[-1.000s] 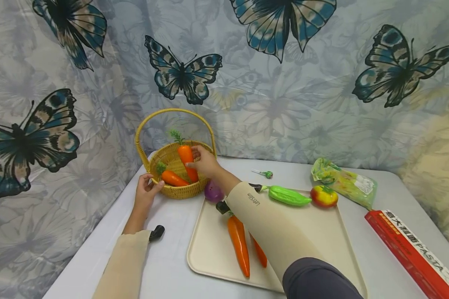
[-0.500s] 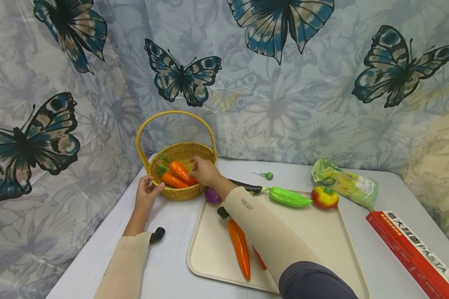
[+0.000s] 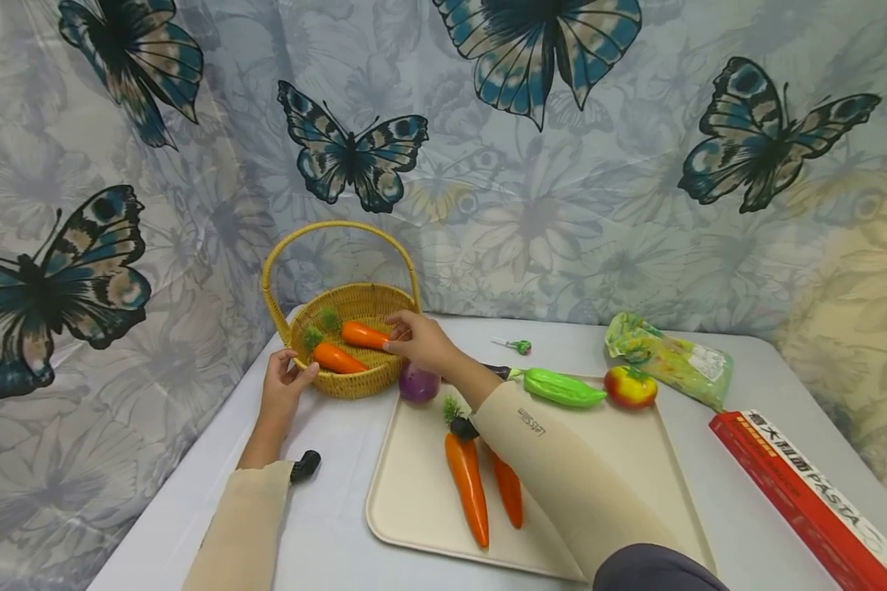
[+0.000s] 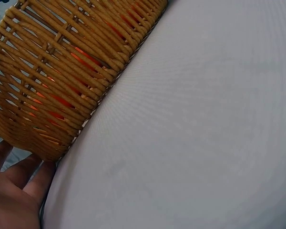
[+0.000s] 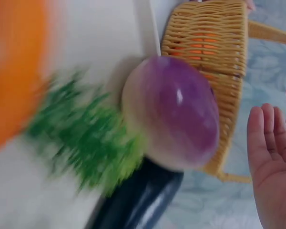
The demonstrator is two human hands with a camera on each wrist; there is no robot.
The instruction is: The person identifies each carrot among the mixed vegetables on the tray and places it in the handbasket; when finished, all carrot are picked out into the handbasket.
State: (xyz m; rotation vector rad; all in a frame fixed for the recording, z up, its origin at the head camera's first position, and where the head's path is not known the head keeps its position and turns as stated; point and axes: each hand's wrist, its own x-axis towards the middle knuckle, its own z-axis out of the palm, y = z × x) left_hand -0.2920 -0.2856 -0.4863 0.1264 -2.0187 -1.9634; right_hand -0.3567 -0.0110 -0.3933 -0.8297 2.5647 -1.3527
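A yellow wicker basket (image 3: 362, 382) with a tall handle stands at the back left. Two orange carrots with green tops lie inside: one carrot (image 3: 337, 358) near the front, another carrot (image 3: 365, 335) behind it. My left hand (image 3: 281, 386) holds the basket's left rim; its fingers press the woven side in the left wrist view. Over the right rim is my right hand (image 3: 425, 341), close to the rear carrot's tip. In the right wrist view its fingers (image 5: 271, 131) look loosely extended, with nothing seen between them. Whether it touches the carrot I cannot tell.
A beige tray (image 3: 414, 525) holds two more carrots (image 3: 467, 492), a green bitter-gourd-like vegetable (image 3: 564, 387) and a red-yellow fruit (image 3: 631, 387). A purple turnip (image 5: 176, 112) and a dark eggplant (image 5: 143, 195) sit by the basket. Beyond are a lollipop (image 3: 519, 346), green bag (image 3: 680, 361) and pasta box (image 3: 798, 492).
The right hand lowered a carrot into the basket and let go. The carrot now lies more level, its tip swung away from the front carrot. The left hand stays at the rim.
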